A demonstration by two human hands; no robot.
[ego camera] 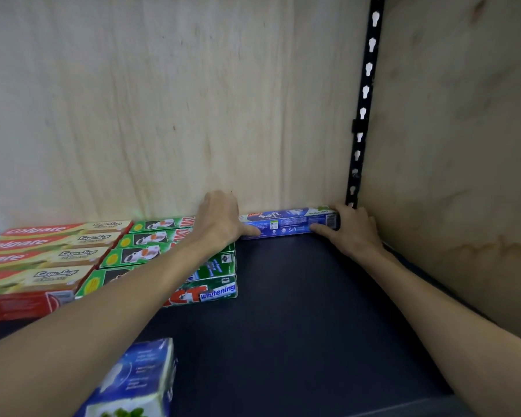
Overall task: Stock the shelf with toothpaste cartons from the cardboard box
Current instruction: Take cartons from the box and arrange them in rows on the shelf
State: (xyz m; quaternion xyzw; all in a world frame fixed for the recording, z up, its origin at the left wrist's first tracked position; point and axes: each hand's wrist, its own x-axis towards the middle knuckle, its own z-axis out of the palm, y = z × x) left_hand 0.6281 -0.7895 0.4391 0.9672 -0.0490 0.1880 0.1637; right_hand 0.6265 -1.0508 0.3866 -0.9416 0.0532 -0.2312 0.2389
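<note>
Gripping blue carton: left hand, right hand

You hold a long blue Safi toothpaste carton lying flat on the dark shelf board, against the pale wooden back panel, one end under each of your hands, label facing you.

The blue carton at the shelf's back reads "Safi". The red cartons read "Colgate". The front green carton reads "whitening".
</note>
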